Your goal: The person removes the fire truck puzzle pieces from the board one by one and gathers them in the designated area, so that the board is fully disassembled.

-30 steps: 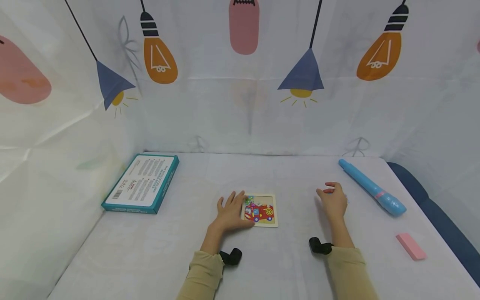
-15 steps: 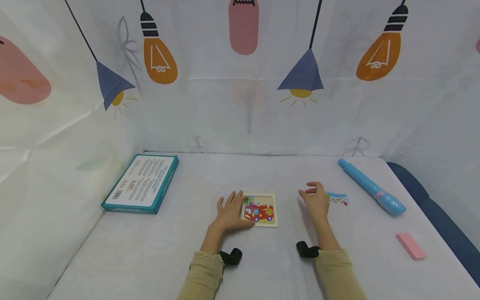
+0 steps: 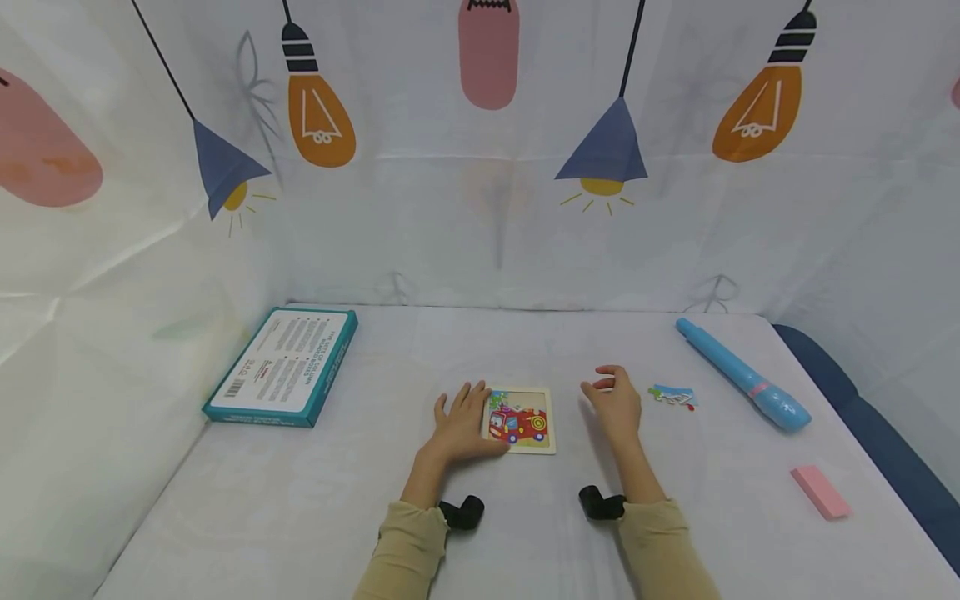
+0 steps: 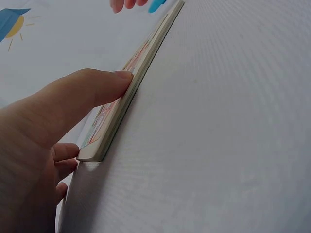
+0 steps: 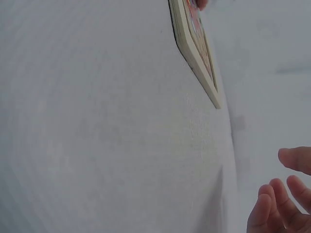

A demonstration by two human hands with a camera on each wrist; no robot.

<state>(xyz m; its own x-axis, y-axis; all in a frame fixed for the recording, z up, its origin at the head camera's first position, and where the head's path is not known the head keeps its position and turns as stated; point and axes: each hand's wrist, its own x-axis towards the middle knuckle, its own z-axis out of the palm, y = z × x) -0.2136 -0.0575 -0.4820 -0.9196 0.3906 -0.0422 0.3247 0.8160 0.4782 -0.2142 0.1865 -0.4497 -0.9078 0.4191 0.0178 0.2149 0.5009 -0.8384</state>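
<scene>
A small square picture puzzle [image 3: 528, 425] with a pale wooden frame and a red truck lies flat on the white table. My left hand [image 3: 459, 429] rests at its left side. In the left wrist view, the thumb [image 4: 109, 87] presses the near edge and the other fingers lie by the frame's left end. My right hand [image 3: 617, 408] hovers to the right of the puzzle, fingers loosely bent. The right wrist view shows its thumb apart from the fingers [image 5: 279, 204], with nothing visible between them. Farther right lie several small colourful pieces [image 3: 673, 396], blue, green and red.
A teal-edged box or book [image 3: 281, 367] lies at the back left. On the right are a long light-blue object [image 3: 742, 375], perhaps a folded umbrella, and a pink block [image 3: 821, 492]. A patterned white curtain [image 3: 450, 225] stands behind the table.
My right hand has moved left, away from the small colourful pieces, which now show fully. The left hand and the puzzle have stayed in place.
</scene>
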